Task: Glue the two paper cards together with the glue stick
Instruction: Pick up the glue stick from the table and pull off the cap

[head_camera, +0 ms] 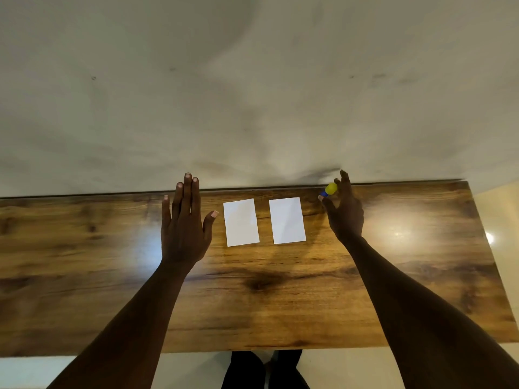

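Note:
Two white paper cards lie side by side on the wooden table [280, 290], the left card [241, 222] and the right card [287, 220], with a narrow gap between them. A glue stick [330, 190] with a yellow cap and a blue body stands near the table's back edge, to the right of the cards. My right hand [344, 213] reaches around it, thumb and fingers spread on either side, and no firm grip shows. My left hand [184, 220] hovers flat and open, left of the left card, holding nothing.
The table's back edge meets a plain light wall [252, 94]. The table's right end [486, 234] lies beyond my right hand. Bright light reflections sit on the tabletop. Dark trouser legs [264, 369] show below the front edge.

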